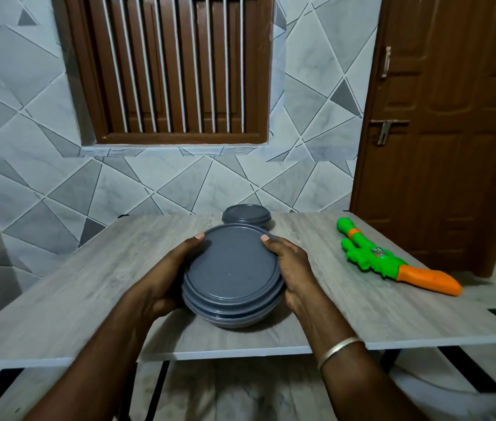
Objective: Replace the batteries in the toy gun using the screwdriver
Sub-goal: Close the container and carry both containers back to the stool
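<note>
A green and orange toy gun point(389, 259) lies on the right side of the grey wooden table point(73, 284), untouched. In the middle of the table stands a large round grey container with a lid point(231, 271). My left hand point(164, 278) grips its left side and my right hand point(292, 268) grips its right side, thumbs on the lid's rim. No screwdriver or batteries are in sight.
A smaller grey lidded container point(246, 215) stands just behind the large one at the table's far edge. Behind the table is a tiled wall with a barred wooden window point(167, 68). A brown door point(453, 132) stands at the right.
</note>
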Tool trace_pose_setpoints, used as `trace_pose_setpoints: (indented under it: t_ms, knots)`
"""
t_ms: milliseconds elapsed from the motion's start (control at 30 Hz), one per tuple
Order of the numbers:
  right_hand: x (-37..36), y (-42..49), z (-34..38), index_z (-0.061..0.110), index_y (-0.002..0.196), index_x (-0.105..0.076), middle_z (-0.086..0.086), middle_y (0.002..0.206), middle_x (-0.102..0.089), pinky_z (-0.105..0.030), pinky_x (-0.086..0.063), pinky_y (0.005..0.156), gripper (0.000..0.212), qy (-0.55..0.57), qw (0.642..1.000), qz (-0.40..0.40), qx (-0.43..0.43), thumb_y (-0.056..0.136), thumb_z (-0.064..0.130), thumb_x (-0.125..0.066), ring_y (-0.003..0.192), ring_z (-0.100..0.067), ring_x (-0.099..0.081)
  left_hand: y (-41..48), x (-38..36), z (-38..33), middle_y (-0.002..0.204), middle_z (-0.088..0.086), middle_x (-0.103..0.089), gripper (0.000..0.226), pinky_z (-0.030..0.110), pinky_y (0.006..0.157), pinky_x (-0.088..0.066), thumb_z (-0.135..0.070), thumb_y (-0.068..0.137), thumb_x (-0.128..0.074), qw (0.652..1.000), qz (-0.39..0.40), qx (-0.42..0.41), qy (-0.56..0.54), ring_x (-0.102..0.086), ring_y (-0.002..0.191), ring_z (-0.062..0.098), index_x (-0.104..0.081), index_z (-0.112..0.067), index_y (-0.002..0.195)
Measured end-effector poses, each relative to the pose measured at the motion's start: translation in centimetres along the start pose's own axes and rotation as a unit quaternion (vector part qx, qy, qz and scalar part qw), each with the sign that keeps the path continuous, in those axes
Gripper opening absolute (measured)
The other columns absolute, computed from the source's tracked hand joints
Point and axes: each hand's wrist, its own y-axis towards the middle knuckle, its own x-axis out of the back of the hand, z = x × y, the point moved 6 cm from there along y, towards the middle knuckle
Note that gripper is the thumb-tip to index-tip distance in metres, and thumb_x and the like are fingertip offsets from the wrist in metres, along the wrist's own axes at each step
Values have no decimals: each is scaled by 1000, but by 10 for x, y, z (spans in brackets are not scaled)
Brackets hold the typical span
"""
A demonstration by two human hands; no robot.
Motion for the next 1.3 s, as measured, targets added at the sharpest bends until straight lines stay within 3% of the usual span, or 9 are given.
trace_pose_setpoints:
  t_ms: [167,233,333,467,700,833,1000,1167,1300]
  knots:
    - [13,19,-2,8,97,-73,-15,98,-75,-38,-56,83,38,9,1000,-5,-23,92,43,-61,91,-29,-70,5,-1,6,108,18,-76,44,40,86,-55,-42,93,-60,998,-45,-31,-6,-73,92,33,-69,-9,120]
    - [36,32,1,13,98,-70,-13,107,-72,-39,-51,89,31,-104,992,-72,22,97,40,-53,98,-27,-65,10,-1,7,104,17,-77,40,38,79,-56,-42,95,-60,997,-65,-43,-16,-73,90,33,-69,-10,117]
    - [69,46,9,18,121,-66,-9,128,-64,-36,-44,102,33,-487,851,-149,125,90,23,-58,118,-30,-56,18,-2,9,99,17,-78,35,39,76,-55,-39,95,-61,996,-68,-49,-34,-72,90,35,-69,-10,113]
    - [76,58,-11,21,133,-57,-10,128,-58,-36,-41,100,45,-694,701,-96,135,88,27,-51,120,-33,-50,24,-6,13,99,18,-78,36,40,74,-55,-39,93,-64,996,-64,-39,-51,-72,91,37,-69,-9,113]
    - [68,70,-6,9,110,-58,-13,120,-57,-38,-43,92,21,-752,642,-58,138,92,11,-47,116,-35,-52,30,-5,22,106,18,-77,43,41,77,-57,-40,92,-65,995,-62,-39,-67,-73,94,37,-68,-8,120]
    - [68,71,-5,5,116,-50,-17,116,-62,-37,-47,88,24,-712,685,-81,131,91,7,-49,111,-35,-59,31,-2,23,108,16,-77,44,41,77,-57,-41,92,-65,994,-65,-47,-77,-75,93,35,-68,-10,122]
    - [77,52,3,13,109,-43,-16,81,-56,-23,-41,48,26,-325,939,-83,78,92,-6,-36,59,-22,-54,30,-3,24,110,16,-76,43,46,91,-56,-41,92,-65,991,-73,-65,-91,-72,102,38,-67,-11,123]
    - [73,38,-4,-1,104,-62,-15,92,-62,-21,-46,49,26,-138,989,-56,0,96,-9,-39,52,-17,-62,28,-13,23,114,14,-75,44,48,95,-55,-43,92,-64,990,-51,-85,-104,-72,104,37,-68,-14,124]
    - [71,31,-4,-7,112,-64,-18,98,-70,-28,-58,65,27,-70,997,-43,-11,99,-6,-41,72,-23,-69,29,-16,23,116,14,-75,48,55,104,-49,-46,88,-69,989,-51,-100,-100,-71,107,38,-69,-14,123]
